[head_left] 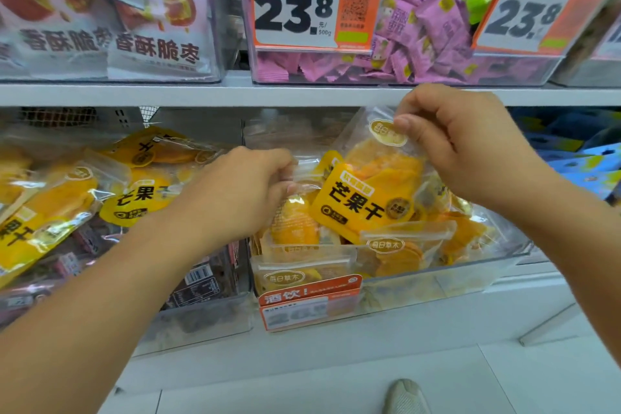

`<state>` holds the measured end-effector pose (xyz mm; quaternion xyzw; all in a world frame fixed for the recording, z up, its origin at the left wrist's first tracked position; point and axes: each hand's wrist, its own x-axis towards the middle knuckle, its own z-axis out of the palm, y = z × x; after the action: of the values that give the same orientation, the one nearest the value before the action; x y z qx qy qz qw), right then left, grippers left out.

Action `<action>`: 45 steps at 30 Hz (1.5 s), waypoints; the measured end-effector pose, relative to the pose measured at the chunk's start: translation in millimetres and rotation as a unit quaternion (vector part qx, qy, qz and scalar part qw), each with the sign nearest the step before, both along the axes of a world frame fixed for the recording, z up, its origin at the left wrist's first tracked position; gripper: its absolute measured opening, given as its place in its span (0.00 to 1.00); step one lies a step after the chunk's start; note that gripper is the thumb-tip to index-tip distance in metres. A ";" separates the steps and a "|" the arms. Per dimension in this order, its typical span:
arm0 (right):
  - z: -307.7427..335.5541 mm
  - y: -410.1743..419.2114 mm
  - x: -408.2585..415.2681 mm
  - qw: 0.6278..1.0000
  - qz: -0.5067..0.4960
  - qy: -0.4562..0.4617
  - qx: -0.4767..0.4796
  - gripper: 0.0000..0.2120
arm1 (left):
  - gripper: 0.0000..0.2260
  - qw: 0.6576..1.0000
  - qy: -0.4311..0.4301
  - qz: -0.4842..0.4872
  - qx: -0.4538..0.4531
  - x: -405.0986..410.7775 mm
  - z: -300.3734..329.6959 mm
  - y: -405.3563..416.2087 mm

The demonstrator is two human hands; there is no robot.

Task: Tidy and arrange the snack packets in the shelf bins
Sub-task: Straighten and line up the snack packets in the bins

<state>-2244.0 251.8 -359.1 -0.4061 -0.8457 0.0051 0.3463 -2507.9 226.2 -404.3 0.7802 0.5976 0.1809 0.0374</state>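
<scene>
A clear shelf bin [470, 274] on the lower shelf holds several yellow dried-mango packets. My right hand [467, 151] pinches the clear top edge of an upright mango packet [373, 191] near the bin's back. My left hand [242, 191] grips the clear top edge of another mango packet [295, 222] at the bin's left side. More mango packets [53, 205] lie slanted on top of dark packets in the neighbouring bin to the left.
The shelf board [302, 94] runs just above my hands. Above it stand a bin of pink sweets [420, 44] with orange price tags [316, 0] and a bin of pink jujube bags [111, 27]. Blue packets [578, 158] lie at right. A shoe [405, 397] shows on the floor.
</scene>
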 end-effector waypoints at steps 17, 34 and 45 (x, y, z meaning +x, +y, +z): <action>12.4 -12.0 20.1 0.993 0.041 -0.110 -0.030 0.12 | 0.12 0.999 0.002 -0.025 0.037 3.9 -4.6 2.2; -16.6 -9.7 -57.1 0.938 0.131 -0.232 -0.221 0.13 | 0.04 0.975 -0.194 -0.092 -0.053 -19.2 -15.0 15.4; -35.5 -9.7 -110.7 0.915 0.130 -0.274 -0.267 0.10 | 0.20 0.965 -0.237 -0.113 -0.019 -10.4 -21.2 -20.5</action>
<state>-2354.7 242.2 -394.5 -0.3553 -0.9199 0.1643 -0.0235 -2518.3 205.7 -425.6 0.7767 0.4830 0.3437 0.2129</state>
